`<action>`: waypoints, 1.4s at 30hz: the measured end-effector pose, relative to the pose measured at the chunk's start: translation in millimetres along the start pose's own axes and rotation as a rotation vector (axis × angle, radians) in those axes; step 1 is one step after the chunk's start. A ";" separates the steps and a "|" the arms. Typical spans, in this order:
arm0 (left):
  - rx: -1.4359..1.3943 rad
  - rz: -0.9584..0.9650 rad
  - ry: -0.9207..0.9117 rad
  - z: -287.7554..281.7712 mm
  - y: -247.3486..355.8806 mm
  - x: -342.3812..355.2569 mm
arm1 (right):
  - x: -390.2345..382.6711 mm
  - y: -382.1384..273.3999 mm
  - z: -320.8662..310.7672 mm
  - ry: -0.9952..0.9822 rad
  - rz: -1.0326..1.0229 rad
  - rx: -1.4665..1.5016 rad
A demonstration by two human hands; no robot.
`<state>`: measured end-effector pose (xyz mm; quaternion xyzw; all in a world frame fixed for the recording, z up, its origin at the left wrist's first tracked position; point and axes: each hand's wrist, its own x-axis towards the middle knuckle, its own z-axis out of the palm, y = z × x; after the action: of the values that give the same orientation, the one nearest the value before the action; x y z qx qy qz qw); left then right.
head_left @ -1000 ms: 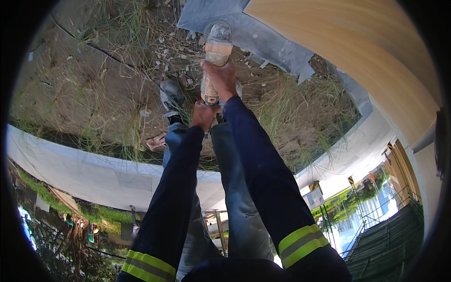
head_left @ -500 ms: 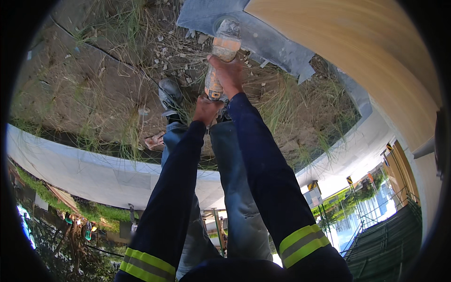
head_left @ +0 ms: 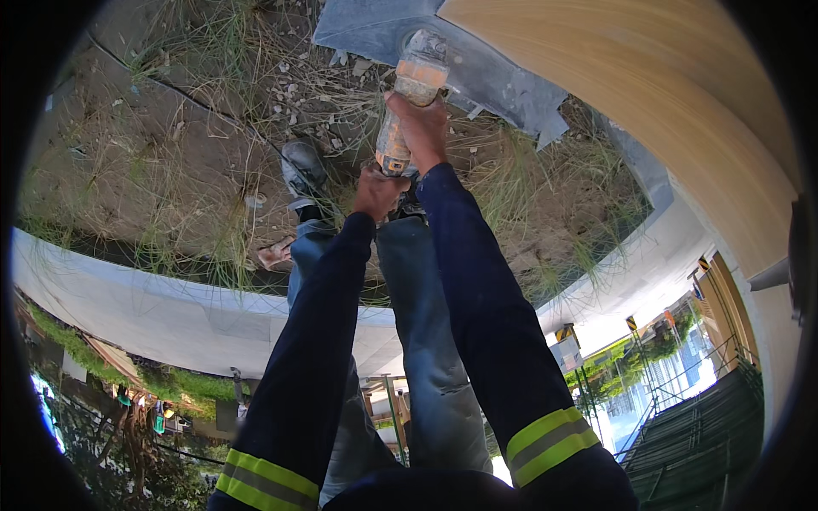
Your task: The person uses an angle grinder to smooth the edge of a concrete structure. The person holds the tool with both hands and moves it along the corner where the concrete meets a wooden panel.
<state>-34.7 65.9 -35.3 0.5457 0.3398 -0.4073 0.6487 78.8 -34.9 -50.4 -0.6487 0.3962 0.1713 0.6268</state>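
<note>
An angle grinder (head_left: 394, 143) with a worn, dusty orange and grey body is held out ahead of me in both hands. My right hand (head_left: 423, 129) wraps round its front part, just behind the head. Farther back, my left hand (head_left: 377, 192) is closed round the rear end of the body. The grinder's head lies at a grey stone slab (head_left: 503, 81), over a round mark on its surface. The disc cannot be made out clearly. That slab has a jagged, broken near edge.
A dark cable (head_left: 196, 100) runs across the soil at the left. Stone chips (head_left: 294, 98) and grass (head_left: 503, 183) surround my shoe (head_left: 302, 166). A curved beige wall (head_left: 648, 77) rises at the right; a pale low kerb (head_left: 204, 294) curves behind my legs.
The grinder and both hands have shifted slightly, with its head a little farther right and up over the slab. My grip on it stays the same.
</note>
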 end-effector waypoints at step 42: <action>0.013 0.013 0.235 57.9 -56.8 -26.2 | -23.4 21.1 -41.3 0.020 0.035 -0.005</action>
<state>-97.5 8.9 -26.6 0.5964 0.4073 -0.3384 0.6033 37.4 -65.0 -41.5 -0.6448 0.4134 0.1766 0.6181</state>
